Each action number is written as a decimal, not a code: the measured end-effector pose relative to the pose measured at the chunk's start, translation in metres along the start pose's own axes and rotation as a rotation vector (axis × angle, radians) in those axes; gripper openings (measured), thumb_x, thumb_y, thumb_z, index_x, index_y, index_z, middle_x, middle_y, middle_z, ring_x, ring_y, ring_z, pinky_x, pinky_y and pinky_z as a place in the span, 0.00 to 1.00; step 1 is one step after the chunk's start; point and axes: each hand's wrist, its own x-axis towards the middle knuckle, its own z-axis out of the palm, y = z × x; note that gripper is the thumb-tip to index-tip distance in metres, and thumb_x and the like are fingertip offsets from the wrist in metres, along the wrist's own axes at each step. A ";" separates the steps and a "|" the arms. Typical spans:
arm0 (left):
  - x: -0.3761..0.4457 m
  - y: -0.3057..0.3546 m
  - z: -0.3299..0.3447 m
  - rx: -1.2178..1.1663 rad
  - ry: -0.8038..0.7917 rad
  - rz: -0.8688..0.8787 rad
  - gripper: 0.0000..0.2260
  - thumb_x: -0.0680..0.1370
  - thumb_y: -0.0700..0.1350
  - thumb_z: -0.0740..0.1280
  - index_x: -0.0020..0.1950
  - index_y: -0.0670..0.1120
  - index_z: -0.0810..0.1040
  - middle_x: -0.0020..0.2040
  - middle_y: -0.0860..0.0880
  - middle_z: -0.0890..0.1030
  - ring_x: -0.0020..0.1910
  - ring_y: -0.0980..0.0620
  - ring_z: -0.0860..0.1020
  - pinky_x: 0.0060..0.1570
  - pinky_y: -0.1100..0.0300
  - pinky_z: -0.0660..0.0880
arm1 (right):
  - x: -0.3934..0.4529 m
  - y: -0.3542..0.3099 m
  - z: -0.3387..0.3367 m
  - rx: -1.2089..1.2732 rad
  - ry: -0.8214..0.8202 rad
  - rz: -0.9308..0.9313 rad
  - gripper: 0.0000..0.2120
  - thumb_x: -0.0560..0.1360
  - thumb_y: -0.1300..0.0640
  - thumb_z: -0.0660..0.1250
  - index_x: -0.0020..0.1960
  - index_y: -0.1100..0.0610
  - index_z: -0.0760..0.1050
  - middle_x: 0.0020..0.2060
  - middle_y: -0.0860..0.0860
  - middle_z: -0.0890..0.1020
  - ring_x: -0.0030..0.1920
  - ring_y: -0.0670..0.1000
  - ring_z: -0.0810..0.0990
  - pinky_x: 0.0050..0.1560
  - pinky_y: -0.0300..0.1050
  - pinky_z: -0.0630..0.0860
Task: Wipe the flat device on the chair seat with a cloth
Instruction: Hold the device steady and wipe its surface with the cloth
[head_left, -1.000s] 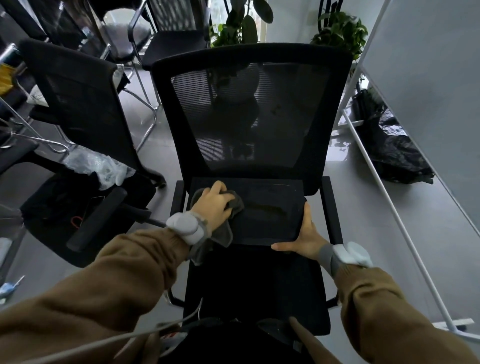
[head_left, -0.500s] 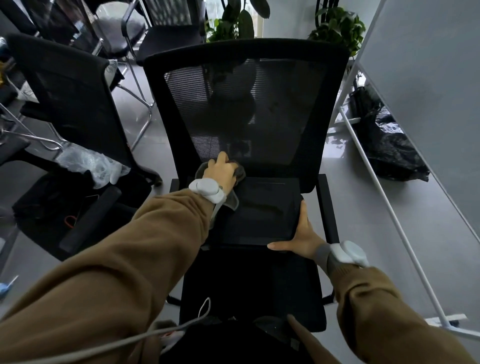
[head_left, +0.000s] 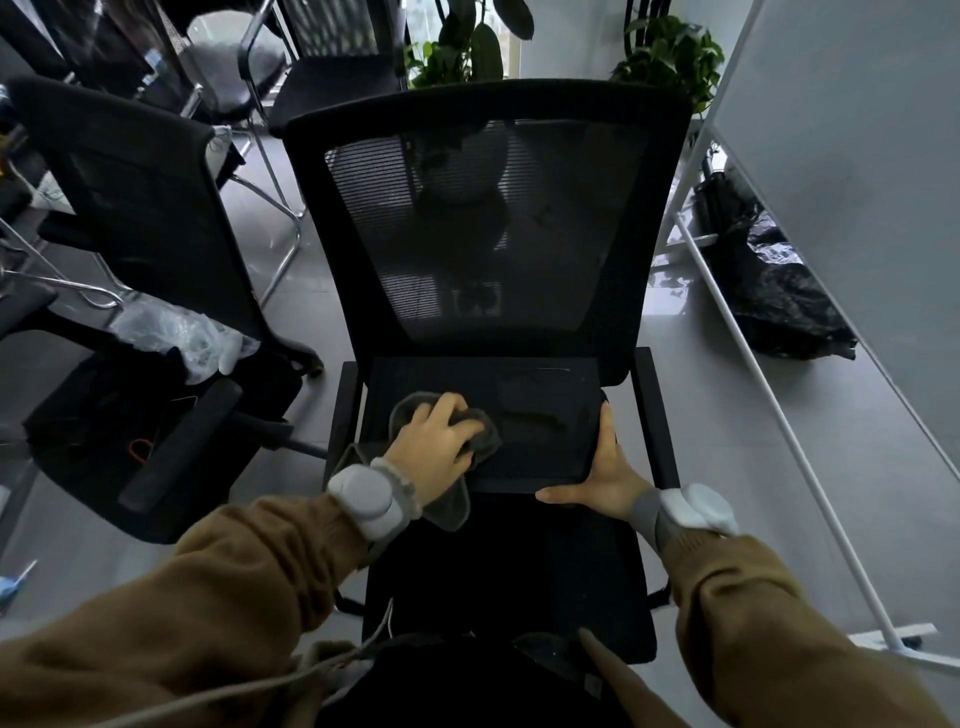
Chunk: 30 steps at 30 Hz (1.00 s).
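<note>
The flat black rectangular device (head_left: 540, 415) is lying on the black mesh chair seat (head_left: 519, 571), long axis left-right, while the left hand (head_left: 434, 449) is pressing a crumpled grey cloth (head_left: 462, 431) on its left half and the right hand (head_left: 605, 475), open, is bracing its near-right corner, unwiped surface extending rightward.

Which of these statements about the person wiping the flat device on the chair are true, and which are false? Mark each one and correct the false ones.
1. The left hand presses a grey cloth onto the flat device. True.
2. The right hand is lifted clear of the device. False: it rests on the device's near right corner.
3. The device lies on the seat of a black chair with a mesh back. True.
4. The cloth covers the whole device. False: it covers only the left part.
5. Green plants stand behind the chair. True.
</note>
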 end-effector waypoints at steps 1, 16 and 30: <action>-0.008 0.001 0.002 -0.004 -0.012 0.011 0.16 0.77 0.44 0.63 0.64 0.47 0.72 0.67 0.42 0.65 0.59 0.36 0.68 0.60 0.41 0.70 | 0.000 0.000 0.000 0.003 -0.002 -0.003 0.72 0.55 0.50 0.82 0.73 0.50 0.25 0.74 0.52 0.58 0.74 0.53 0.58 0.74 0.54 0.59; -0.025 -0.005 0.006 -0.020 0.022 0.083 0.15 0.75 0.44 0.65 0.63 0.48 0.75 0.65 0.43 0.69 0.59 0.38 0.71 0.63 0.44 0.70 | 0.000 -0.005 -0.002 -0.005 -0.009 0.002 0.73 0.49 0.45 0.81 0.74 0.47 0.30 0.73 0.54 0.63 0.73 0.55 0.63 0.72 0.58 0.63; 0.092 -0.001 -0.036 0.096 0.118 -0.172 0.14 0.78 0.43 0.61 0.63 0.44 0.73 0.65 0.41 0.64 0.58 0.35 0.68 0.56 0.43 0.74 | 0.003 -0.005 -0.004 -0.009 -0.015 0.029 0.73 0.53 0.49 0.82 0.74 0.48 0.27 0.74 0.54 0.60 0.74 0.55 0.61 0.73 0.58 0.62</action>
